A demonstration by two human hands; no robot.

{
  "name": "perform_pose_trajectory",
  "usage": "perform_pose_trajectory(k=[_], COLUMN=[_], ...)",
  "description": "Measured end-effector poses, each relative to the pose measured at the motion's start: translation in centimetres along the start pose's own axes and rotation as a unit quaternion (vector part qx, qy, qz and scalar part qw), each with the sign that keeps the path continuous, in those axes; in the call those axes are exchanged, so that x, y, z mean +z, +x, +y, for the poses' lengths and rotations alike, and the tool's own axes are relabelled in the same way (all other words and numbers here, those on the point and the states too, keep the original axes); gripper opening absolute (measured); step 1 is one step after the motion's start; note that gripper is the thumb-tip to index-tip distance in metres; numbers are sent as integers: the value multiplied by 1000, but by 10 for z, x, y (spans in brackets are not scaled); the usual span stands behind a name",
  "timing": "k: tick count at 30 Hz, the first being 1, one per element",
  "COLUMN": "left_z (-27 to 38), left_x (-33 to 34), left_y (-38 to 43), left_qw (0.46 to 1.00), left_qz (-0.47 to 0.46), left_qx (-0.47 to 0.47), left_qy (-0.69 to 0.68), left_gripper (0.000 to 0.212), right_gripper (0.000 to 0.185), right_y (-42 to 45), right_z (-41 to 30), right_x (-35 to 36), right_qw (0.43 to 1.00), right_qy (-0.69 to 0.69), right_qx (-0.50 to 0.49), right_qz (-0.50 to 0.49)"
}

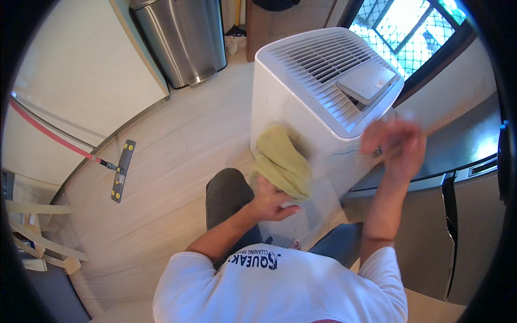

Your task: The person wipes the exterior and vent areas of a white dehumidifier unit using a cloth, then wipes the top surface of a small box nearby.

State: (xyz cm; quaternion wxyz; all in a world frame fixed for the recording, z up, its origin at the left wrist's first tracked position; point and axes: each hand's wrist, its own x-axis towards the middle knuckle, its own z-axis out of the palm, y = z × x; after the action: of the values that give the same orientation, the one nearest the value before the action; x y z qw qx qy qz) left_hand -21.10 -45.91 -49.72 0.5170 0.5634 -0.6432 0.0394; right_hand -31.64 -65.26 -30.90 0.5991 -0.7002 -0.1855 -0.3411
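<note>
My left hand (274, 202) holds a folded yellow-green cloth (281, 161) close to the lower side of a white floor-standing appliance (278, 97). Whether the cloth touches the casing I cannot tell. A slatted grille (311, 60) covers the appliance's top, with a raised flat panel (366, 82) at its right. My right hand (398, 147) is lifted beside the near right corner of the casing. Motion blurs its fingers, so their grip is unclear. A thin cord (346, 152) runs behind that hand.
A flat mop head (123, 171) with a pink handle (52, 131) leans against a white cabinet (80, 68) on the left. Behind stands a stainless steel pedal bin (183, 40). A steel-fronted appliance (424, 230) flanks my right. Wooden chair parts (48, 242) show at lower left.
</note>
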Motion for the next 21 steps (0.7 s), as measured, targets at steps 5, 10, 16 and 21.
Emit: perform_pose_trajectory(k=[5, 10, 16, 21], left_z=[-13, -18, -51, -138], left_x=[68, 46, 32, 112], left_y=[51, 102, 113, 35], left_qw=[996, 966, 929, 868], left_qz=[72, 238, 334, 406], left_qx=[-56, -83, -161, -274], left_qy=[3, 60, 17, -82], left_gripper=[28, 45, 51, 46], right_gripper=[30, 21, 17, 20], right_y=[122, 122, 121, 117], right_z=[42, 83, 88, 90], right_x=[-22, -13, -2, 3], right_qw=[952, 800, 759, 755], right_qy=[-304, -592, -630, -645], right_qx=[-20, -97, -155, -92], right_qz=[-13, -24, -53, -70])
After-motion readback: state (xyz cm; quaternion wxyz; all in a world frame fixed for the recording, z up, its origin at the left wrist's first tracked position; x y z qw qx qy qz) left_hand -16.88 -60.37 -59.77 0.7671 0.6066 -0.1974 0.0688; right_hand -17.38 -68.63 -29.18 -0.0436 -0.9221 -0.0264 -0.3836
